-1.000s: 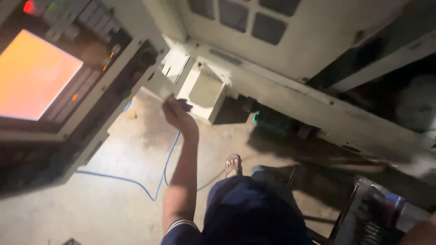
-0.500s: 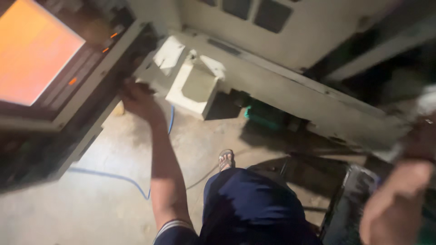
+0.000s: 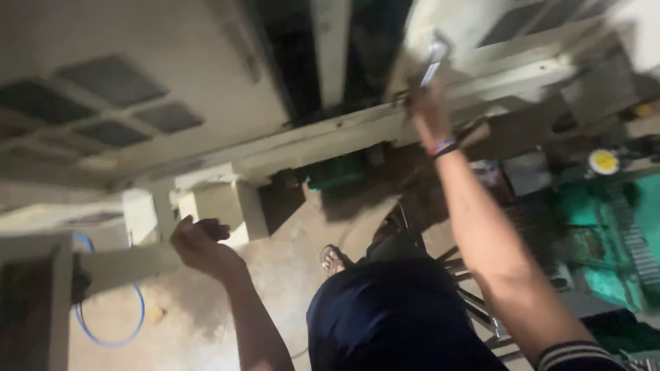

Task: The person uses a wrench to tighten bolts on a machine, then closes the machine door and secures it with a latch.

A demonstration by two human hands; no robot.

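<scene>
The room is dim, with a dusty concrete floor (image 3: 275, 288) and a big cream-coloured machine frame (image 3: 323, 134) that runs across the view from lower left to upper right. There is only the head view, looking down along the person's own body.

The right hand (image 3: 427, 103) is raised high to the frame and is closed around a shiny metal tool (image 3: 433, 60), maybe a wrench; the picture is blurred there. The long axis of the tool goes up and slightly right from the fist, its free end pointing away from the person toward the top of the machine. A coloured band sits on this wrist.

The left hand (image 3: 199, 244) hangs low, just beside a pale beam (image 3: 127, 264). Its fingers are curled loosely inward, holding nothing that I can see.

Under it a blue cable (image 3: 110, 340) makes a loop on the floor. A sandalled foot (image 3: 332, 259) stands near a green motor (image 3: 337, 170).
</scene>
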